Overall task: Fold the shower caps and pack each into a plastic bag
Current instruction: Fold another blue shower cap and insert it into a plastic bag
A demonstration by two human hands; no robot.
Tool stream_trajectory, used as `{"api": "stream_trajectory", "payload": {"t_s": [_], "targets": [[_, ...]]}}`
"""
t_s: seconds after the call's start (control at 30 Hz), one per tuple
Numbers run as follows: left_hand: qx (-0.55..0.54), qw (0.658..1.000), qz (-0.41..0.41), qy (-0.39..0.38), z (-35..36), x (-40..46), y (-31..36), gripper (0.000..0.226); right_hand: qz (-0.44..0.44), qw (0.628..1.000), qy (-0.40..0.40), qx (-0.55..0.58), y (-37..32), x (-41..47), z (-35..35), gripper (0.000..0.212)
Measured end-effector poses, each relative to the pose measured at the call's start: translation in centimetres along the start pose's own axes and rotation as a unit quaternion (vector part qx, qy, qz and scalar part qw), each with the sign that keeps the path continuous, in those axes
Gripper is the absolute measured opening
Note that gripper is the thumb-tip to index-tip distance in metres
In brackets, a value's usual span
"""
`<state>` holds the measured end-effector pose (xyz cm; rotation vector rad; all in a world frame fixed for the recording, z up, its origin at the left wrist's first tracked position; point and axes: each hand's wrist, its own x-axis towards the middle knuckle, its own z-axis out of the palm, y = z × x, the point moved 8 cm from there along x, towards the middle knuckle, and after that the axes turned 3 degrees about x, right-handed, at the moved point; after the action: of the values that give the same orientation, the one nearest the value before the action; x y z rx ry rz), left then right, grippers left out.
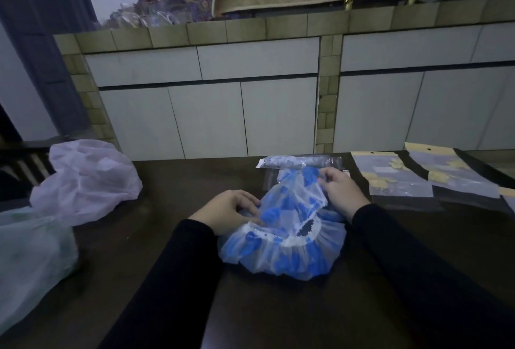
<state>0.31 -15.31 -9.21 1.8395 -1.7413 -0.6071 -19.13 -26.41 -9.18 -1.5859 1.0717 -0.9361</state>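
- Your two black sleeves (178,279) come in from the near edge and meet over the dark table (390,279).
- Between them lies the shower cap (281,254), clear plastic with blue shapes, its white gathered elastic rim turned toward you and its body running away to the far right.
- Your left hand (227,210) rests on the cap's left side, fingers curled and pinching the plastic just above the rim.
- Your right hand (338,190) sits at the far end of the cap, fingers bent and closed on a fold of the plastic there.
- Just beyond your right hand lies a packed bag (299,161) holding a rolled white-and-blue cap, with a flat clear bag (271,178) partly under the cap you are holding.
- Far right on the table, several flat plastic bags (395,176) with yellowish header cards lie side by side.
- Off to the left sit a crumpled pale sack (89,178) and, nearer you, a greenish one (30,259).
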Motion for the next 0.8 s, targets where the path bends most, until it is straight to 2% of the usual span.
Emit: {"api": "stream_trajectory", "payload": {"t_s": [0.07, 0.13, 0.2, 0.27, 0.37, 0.47, 0.5, 0.6, 0.7, 0.77, 0.8], "targets": [[-0.075, 0.995, 0.000, 0.058, -1.1, -0.1, -0.4, 0.011, -0.021, 1.000, 0.000, -0.010, -0.2, -0.2, 0.0, 0.020], [-0.123, 0.975, 0.001, 0.186, -3.9, -0.5, -1.3, 0.015, -0.039, 0.999, -0.001, -0.006, -0.9, -0.6, 0.0, 0.023], [-0.139, 0.942, -0.010, 0.304, -6.5, -1.5, -2.2, 0.017, -0.044, 0.999, -0.022, 0.016, -1.3, -0.8, 0.2, 0.022], [-0.124, 0.924, -0.032, 0.361, -7.8, -2.3, -2.7, 0.015, -0.036, 0.997, -0.058, 0.029, -1.7, -1.2, 0.8, 0.019], [-0.094, 0.930, -0.035, 0.355, -7.9, -2.4, -2.8, 0.018, -0.048, 0.996, -0.063, -0.045, -1.6, -1.1, 1.1, 0.019], [-0.085, 0.950, 0.021, 0.299, -6.8, -1.9, -1.1, 0.028, -0.119, 0.979, -0.073, -0.149, -3.3, -1.9, 1.5, 0.047], [-0.063, 0.955, 0.041, 0.288, -6.5, -1.8, -0.3, 0.028, -0.157, 0.974, -0.076, -0.144, -4.4, -2.5, 1.5, 0.049], [-0.009, 0.951, 0.105, 0.292, -6.2, -2.2, 1.9, 0.024, -0.221, 0.966, -0.102, -0.084, -7.2, -3.9, 1.9, 0.036], [-0.033, 0.943, 0.136, 0.302, -6.3, -2.6, 2.9, 0.023, -0.156, 0.974, -0.123, -0.106, -6.5, -4.0, 2.6, 0.034], [-0.050, 0.950, 0.115, 0.287, -6.0, -2.6, 3.0, 0.018, -0.107, 0.963, -0.142, -0.200, -5.0, -3.8, 3.2, 0.028], [-0.065, 0.957, 0.088, 0.268, -5.7, -2.5, 2.7, 0.009, -0.092, 0.952, -0.155, -0.247, -4.3, -3.7, 3.5, 0.025]]}}
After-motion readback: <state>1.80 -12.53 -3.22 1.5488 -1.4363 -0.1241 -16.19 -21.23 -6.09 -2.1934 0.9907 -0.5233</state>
